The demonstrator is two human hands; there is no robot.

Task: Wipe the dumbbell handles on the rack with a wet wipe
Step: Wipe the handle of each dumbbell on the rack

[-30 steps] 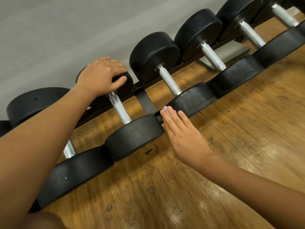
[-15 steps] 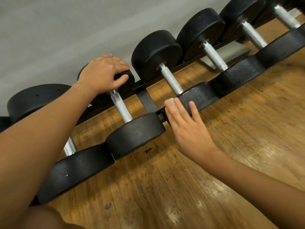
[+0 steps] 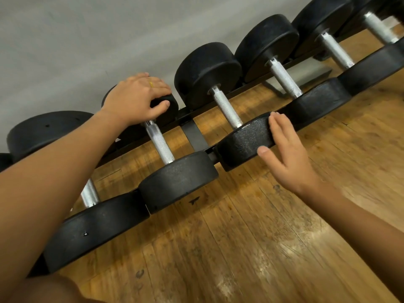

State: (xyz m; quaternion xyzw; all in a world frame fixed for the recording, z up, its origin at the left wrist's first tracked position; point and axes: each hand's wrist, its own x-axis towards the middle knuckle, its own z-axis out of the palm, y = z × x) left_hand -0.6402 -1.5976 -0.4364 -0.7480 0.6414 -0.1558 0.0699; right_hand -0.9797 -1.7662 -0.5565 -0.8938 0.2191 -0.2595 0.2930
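Note:
Several black dumbbells with knurled steel handles lie side by side on a low black rack (image 3: 193,132). My left hand (image 3: 135,97) grips the far head of the second dumbbell, fingers draped over its top and thumb on its face, just above that handle (image 3: 159,143). My right hand (image 3: 286,154) lies with straight fingers against the near head (image 3: 242,143) of the third dumbbell, thumb spread to the left. A faint white sliver shows at its fingertips; I cannot tell if it is the wipe. The third handle (image 3: 227,108) is bare and untouched.
A worn wooden floor (image 3: 240,237) spreads in front of and under the rack. A grey wall (image 3: 87,40) stands right behind the far heads. More dumbbells (image 3: 284,79) continue to the upper right, and one (image 3: 89,193) lies under my left forearm.
My right hand slid right and away from me, from the gap between two near heads onto the third dumbbell's near head. My left hand kept its hold.

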